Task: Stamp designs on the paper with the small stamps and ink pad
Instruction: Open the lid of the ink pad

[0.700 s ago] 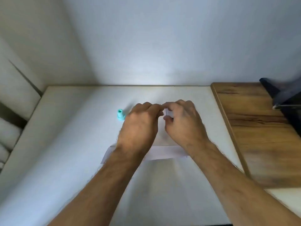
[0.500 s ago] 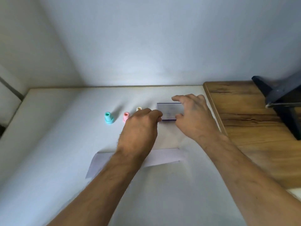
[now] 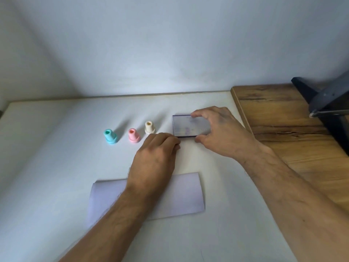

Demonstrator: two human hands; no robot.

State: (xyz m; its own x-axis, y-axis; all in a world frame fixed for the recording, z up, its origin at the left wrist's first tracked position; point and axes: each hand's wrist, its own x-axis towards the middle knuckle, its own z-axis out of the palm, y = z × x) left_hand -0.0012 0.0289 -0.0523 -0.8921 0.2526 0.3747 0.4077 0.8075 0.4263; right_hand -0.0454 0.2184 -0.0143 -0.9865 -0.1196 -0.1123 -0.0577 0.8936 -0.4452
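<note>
Paper (image 3: 181, 193), a pale lilac rectangular sheet, lying flat at the near middle of a white tabletop (image 3: 56, 167), partly crossed by the left forearm. Brown wood-grain board (image 3: 294, 133) butting against the white surface on the right, running from far to near. Dark grey angled stand (image 3: 324, 103) sitting at the far right on that board, partly out of view.

Right hand (image 3: 224, 133) reaching over the right end of a clear rectangular ink pad case with dark edges (image 3: 188, 126), fingers curled over its far edge and thumb pressing its near edge, gripping it between them. Case lying flat on the tabletop, far of the sheet and well apart from it, faint purple smudges showing through the lid.

Left hand (image 3: 156, 157) resting knuckles-up just near and left of the case, fingers folded under, fingertips near the case's near left corner; impossible to tell whether holding anything or touching the case.

Three small plastic stamps standing upright in a row to the left of the case: cream stamp (image 3: 149, 127) nearest it, pink stamp (image 3: 133, 136) in the middle, turquoise stamp (image 3: 110, 136) leftmost, none touching another.
</note>
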